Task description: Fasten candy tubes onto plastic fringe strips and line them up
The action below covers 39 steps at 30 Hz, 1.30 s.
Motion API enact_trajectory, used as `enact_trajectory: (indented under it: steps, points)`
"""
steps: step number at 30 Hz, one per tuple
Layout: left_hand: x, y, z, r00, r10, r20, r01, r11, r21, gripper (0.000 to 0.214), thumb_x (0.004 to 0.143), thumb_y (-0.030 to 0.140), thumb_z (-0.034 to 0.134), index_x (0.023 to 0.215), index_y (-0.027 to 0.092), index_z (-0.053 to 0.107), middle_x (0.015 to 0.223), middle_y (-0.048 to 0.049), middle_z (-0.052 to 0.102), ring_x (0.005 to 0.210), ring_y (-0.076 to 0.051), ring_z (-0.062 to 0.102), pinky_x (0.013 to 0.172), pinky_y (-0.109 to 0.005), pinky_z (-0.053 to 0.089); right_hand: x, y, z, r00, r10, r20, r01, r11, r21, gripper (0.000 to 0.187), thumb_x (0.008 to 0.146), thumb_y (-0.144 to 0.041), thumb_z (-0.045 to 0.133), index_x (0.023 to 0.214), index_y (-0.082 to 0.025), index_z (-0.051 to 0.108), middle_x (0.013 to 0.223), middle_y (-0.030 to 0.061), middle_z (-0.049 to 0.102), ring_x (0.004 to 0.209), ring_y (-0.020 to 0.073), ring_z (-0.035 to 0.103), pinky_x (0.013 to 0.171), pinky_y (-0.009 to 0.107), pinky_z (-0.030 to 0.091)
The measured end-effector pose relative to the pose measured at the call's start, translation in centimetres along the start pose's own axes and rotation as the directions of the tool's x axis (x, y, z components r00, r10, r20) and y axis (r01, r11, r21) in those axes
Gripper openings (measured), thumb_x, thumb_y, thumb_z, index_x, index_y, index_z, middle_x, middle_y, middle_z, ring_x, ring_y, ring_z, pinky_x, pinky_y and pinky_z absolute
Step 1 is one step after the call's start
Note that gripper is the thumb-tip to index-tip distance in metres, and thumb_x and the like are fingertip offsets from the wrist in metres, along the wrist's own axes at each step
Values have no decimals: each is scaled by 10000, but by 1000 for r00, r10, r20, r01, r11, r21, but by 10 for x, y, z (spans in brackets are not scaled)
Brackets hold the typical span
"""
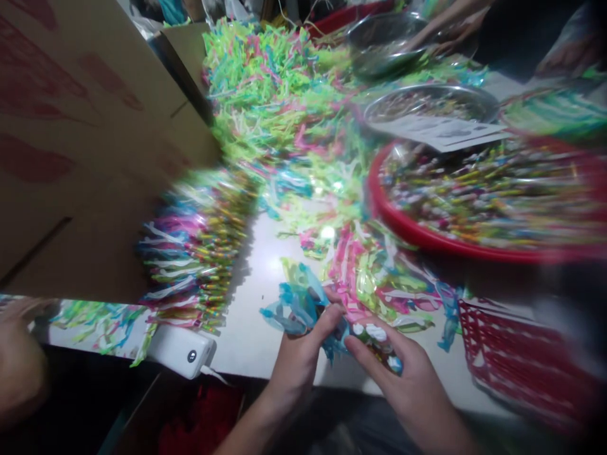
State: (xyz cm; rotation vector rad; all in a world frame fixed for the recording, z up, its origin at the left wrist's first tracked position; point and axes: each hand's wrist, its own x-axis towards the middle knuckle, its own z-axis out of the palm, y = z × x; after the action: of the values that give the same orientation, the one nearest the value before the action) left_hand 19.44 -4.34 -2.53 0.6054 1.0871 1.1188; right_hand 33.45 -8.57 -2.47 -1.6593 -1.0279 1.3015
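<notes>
Close together above the white table's near edge, both my hands are closed on small things. My left hand (305, 344) grips a bunch of limp, translucent blue strips (300, 298) that fan out beyond its fingers. In my right hand (403, 366) is a small bundle of thin sticks with white ends (371, 332); its thumb and fingertips touch the blue strips. The exact kind of strips and sticks is hard to make out. Just beyond my hands lie loose pink and green strips (348, 259). Rows of colourful sticks with strip tails (202, 253) lie left of them.
At left stands a large cardboard box (104, 164). A white power bank (183, 351) lies by the front edge. On the right are a red basin of sticks (379, 196), metal bowls (374, 57) and a red basket (512, 354). Other people's hands (446, 31) show at the back.
</notes>
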Motion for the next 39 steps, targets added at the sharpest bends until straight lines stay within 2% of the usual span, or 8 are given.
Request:
enact_trajectory:
  steps: [4, 9, 15, 21, 24, 28, 33, 39]
  points:
    - [7, 3, -16, 995, -78, 69, 84, 993, -81, 460, 780, 532, 874, 1032, 157, 785, 823, -58, 695, 695, -138, 647, 583, -207, 505, 9, 2, -35, 993, -57, -99, 39, 983, -180, 439, 848, -623, 726, 1023, -226, 795, 1089, 86, 799, 1043, 311, 735, 874, 337, 604]
    - [23, 14, -42, 963, -121, 240, 147, 985, -92, 470, 892, 599, 734, 1078, 169, 768, 778, -29, 656, 467, -63, 533, 443, -177, 389, 26, -6, -98, 927, -355, 124, 374, 836, -401, 276, 865, -559, 746, 944, -304, 814, 1024, 47, 824, 966, 289, 779, 797, 319, 643]
    - [9, 22, -29, 667, -455, 590, 281, 887, 366, 420, 891, 585, 738, 1019, 186, 775, 826, -88, 724, 721, -194, 708, 627, -258, 540, 27, -25, -95, 707, -413, 574, 687, 593, -421, 286, 935, -340, 629, 1155, -298, 807, 1165, 90, 811, 1049, 313, 784, 807, 377, 668]
    - [-15, 30, -15, 833, -182, 522, -141, 843, 519, 233, 1010, 401, 609, 959, 214, 740, 893, -71, 735, 809, -208, 706, 777, -300, 560, 22, -32, -62, 675, -584, 451, 737, 501, -454, 467, 896, -129, 505, 1310, -219, 701, 1286, 104, 770, 1260, 281, 706, 1016, 384, 600]
    - [-13, 33, -27, 779, 83, 621, -526, 627, 576, 254, 1030, 320, 545, 1214, 247, 704, 1026, -90, 740, 880, -226, 704, 766, -305, 528, 18, -37, -62, 764, -521, 381, 645, 641, -416, 530, 932, -156, 539, 1433, -316, 608, 1382, 20, 725, 1290, 218, 683, 1080, 321, 545]
    - [-11, 34, -36, 569, 354, 742, -820, 180, 543, 342, 1023, 361, 540, 1304, 193, 638, 907, -99, 720, 760, -229, 641, 671, -346, 441, 14, -45, -63, 847, -439, 299, 525, 777, -347, 317, 970, -308, 540, 1241, -297, 704, 1234, 31, 779, 1068, 216, 766, 804, 249, 606]
    - [-19, 45, -24, 352, 387, 853, -833, -287, 474, 285, 1057, 155, 418, 1230, 83, 632, 788, -94, 703, 638, -179, 574, 567, -343, 358, 6, -48, -59, 842, -483, 240, 539, 737, -408, 246, 964, -296, 585, 1122, -302, 773, 1104, 23, 814, 1091, 256, 751, 1107, 373, 513]
    - [-29, 60, -15, 282, 271, 920, -800, -463, 382, 248, 1015, 90, 475, 1185, 29, 645, 766, -105, 737, 631, -196, 665, 538, -355, 440, -4, -50, -58, 771, -585, 251, 630, 645, -433, 284, 953, -181, 579, 1132, -292, 769, 1107, 22, 810, 1033, 236, 766, 1095, 349, 538]
